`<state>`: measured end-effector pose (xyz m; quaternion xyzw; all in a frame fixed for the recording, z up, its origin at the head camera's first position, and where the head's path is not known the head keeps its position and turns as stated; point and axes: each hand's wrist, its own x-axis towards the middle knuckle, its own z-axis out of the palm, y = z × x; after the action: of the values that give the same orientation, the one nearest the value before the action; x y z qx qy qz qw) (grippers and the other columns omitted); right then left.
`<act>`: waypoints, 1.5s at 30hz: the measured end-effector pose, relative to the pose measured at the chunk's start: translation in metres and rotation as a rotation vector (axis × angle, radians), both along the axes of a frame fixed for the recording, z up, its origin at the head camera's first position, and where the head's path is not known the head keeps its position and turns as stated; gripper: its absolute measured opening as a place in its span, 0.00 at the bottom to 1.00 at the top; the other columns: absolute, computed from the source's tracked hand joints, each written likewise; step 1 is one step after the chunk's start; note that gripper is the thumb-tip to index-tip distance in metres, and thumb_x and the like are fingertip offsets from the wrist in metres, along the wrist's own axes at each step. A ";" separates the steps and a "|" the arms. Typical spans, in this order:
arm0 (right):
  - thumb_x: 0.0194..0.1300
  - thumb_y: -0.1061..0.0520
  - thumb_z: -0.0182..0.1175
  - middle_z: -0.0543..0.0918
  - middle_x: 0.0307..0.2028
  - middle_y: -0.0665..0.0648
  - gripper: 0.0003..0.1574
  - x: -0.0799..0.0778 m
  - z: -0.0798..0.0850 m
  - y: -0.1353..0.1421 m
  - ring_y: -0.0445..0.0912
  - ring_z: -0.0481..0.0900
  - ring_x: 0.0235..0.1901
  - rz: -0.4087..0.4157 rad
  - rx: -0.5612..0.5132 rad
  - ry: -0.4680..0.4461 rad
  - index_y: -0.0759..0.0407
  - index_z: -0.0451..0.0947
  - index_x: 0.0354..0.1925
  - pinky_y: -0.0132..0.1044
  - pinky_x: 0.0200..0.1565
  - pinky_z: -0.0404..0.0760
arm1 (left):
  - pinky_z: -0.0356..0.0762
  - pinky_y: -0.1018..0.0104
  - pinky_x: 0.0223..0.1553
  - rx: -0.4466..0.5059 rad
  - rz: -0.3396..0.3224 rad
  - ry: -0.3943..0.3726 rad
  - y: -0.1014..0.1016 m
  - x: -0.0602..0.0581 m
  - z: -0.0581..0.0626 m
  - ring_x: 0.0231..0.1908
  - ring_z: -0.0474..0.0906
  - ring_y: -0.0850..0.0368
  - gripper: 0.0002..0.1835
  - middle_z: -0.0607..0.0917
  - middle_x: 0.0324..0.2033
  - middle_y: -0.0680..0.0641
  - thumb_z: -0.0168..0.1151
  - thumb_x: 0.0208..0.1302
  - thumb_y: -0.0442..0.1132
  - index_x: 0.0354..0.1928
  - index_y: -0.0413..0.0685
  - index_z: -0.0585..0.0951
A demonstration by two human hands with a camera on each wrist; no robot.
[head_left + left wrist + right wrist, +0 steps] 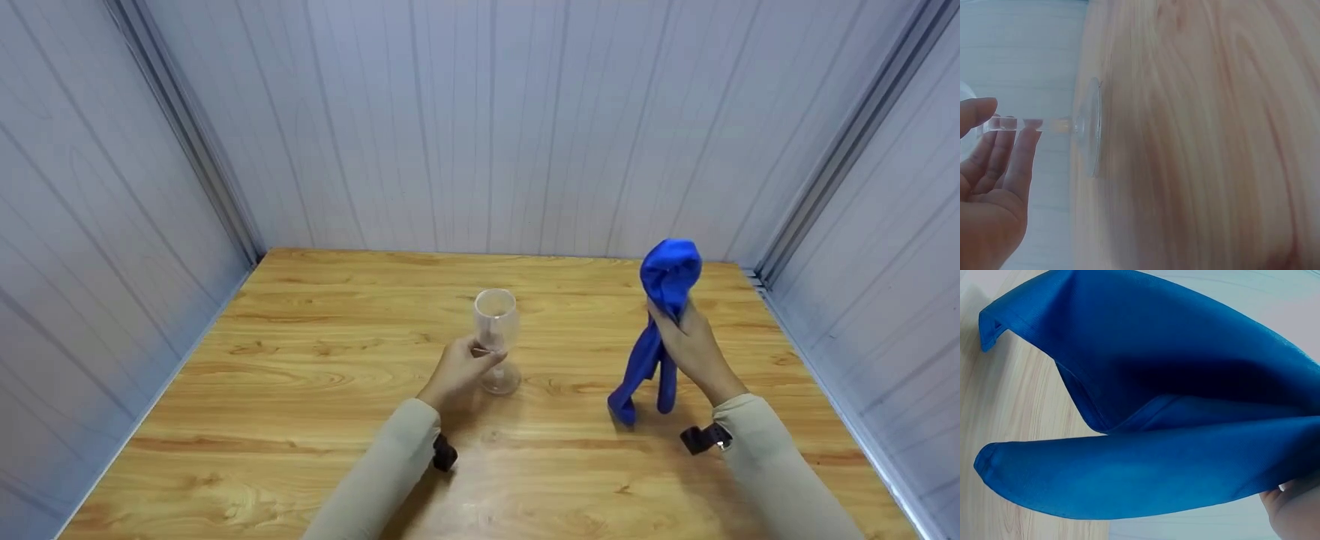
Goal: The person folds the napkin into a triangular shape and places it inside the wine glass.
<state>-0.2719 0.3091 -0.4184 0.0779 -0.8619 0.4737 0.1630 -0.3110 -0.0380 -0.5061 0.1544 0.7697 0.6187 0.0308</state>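
A clear stemmed wine glass (496, 315) stands upright near the middle of the table, its foot right at the tabletop. My left hand (457, 369) pinches it at the stem, just below the bowl. In the left wrist view, thumb and fingers close round the transparent stem (1053, 125), while the round foot (1095, 132) shows against the wood. To the right, a blue cloth (670, 274) is gripped in my right hand (697, 346), bunched above the fingers with two ends hanging below. The right wrist view has the cloth (1095, 475) in folds that hide most of the hand.
The wood-grain table (300, 360) runs back to a pale panelled wall (465, 135). Similar panels rise on the left and right sides. Dark devices are strapped at the left wrist (444, 454) and the right wrist (703, 439).
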 end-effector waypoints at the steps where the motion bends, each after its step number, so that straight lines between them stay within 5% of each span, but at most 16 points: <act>1: 0.78 0.43 0.49 0.74 0.39 0.63 0.28 0.000 0.000 0.000 0.54 0.73 0.39 0.000 -0.001 0.000 0.67 0.64 0.55 0.46 0.44 0.72 | 0.80 0.57 0.50 0.004 -0.015 -0.003 0.003 0.001 0.000 0.45 0.83 0.50 0.15 0.87 0.42 0.43 0.68 0.67 0.39 0.49 0.35 0.83; 7: 0.78 0.42 0.49 0.74 0.44 0.66 0.33 -0.001 -0.002 0.000 0.58 0.73 0.44 0.014 -0.022 -0.019 0.69 0.63 0.61 0.52 0.49 0.71 | 0.81 0.58 0.49 -0.025 -0.065 0.010 0.019 0.006 0.000 0.45 0.84 0.49 0.15 0.87 0.42 0.43 0.67 0.67 0.40 0.48 0.35 0.83; 12: 0.78 0.42 0.49 0.74 0.45 0.67 0.34 -0.001 -0.004 -0.001 0.59 0.74 0.45 0.020 -0.024 -0.037 0.70 0.63 0.62 0.54 0.50 0.72 | 0.84 0.55 0.42 0.002 -0.087 -0.056 0.032 0.008 -0.003 0.43 0.84 0.42 0.14 0.87 0.39 0.42 0.68 0.66 0.36 0.48 0.33 0.82; 18: 0.78 0.42 0.49 0.75 0.44 0.66 0.32 0.000 -0.003 -0.003 0.58 0.75 0.44 0.023 -0.027 -0.028 0.69 0.65 0.58 0.53 0.48 0.74 | 0.84 0.61 0.40 -0.062 -0.052 -0.013 0.039 0.007 -0.001 0.40 0.83 0.52 0.13 0.85 0.37 0.44 0.68 0.66 0.36 0.46 0.35 0.81; 24: 0.78 0.42 0.49 0.74 0.41 0.64 0.30 0.001 -0.002 -0.004 0.55 0.75 0.42 0.041 -0.024 -0.043 0.68 0.65 0.57 0.49 0.46 0.74 | 0.84 0.57 0.42 -0.052 -0.119 0.022 0.036 0.009 0.000 0.46 0.83 0.46 0.17 0.82 0.44 0.41 0.67 0.66 0.35 0.52 0.36 0.75; 34: 0.78 0.48 0.50 0.72 0.35 0.60 0.22 -0.001 -0.008 -0.008 0.53 0.73 0.35 0.057 -0.024 0.005 0.67 0.67 0.52 0.41 0.39 0.73 | 0.78 0.50 0.55 -0.046 -0.212 0.108 0.024 0.012 0.008 0.62 0.70 0.42 0.45 0.67 0.63 0.40 0.73 0.61 0.35 0.74 0.46 0.57; 39: 0.78 0.47 0.51 0.73 0.35 0.60 0.22 -0.001 -0.010 -0.011 0.53 0.74 0.36 0.055 -0.024 -0.016 0.67 0.67 0.50 0.42 0.41 0.74 | 0.70 0.44 0.61 -0.114 -0.137 0.217 0.017 0.018 0.017 0.68 0.62 0.45 0.49 0.61 0.68 0.43 0.75 0.59 0.45 0.76 0.57 0.55; 45: 0.77 0.52 0.53 0.74 0.35 0.58 0.16 0.000 -0.010 -0.016 0.50 0.74 0.35 0.084 -0.047 -0.003 0.66 0.67 0.48 0.39 0.39 0.74 | 0.64 0.41 0.64 -0.196 -0.030 0.473 0.015 0.018 0.041 0.68 0.61 0.46 0.41 0.62 0.68 0.45 0.70 0.62 0.50 0.73 0.57 0.61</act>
<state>-0.2714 0.2931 -0.4288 0.1096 -0.8467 0.5006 0.1433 -0.2930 -0.0226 -0.4656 0.3023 0.8095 0.4873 -0.1262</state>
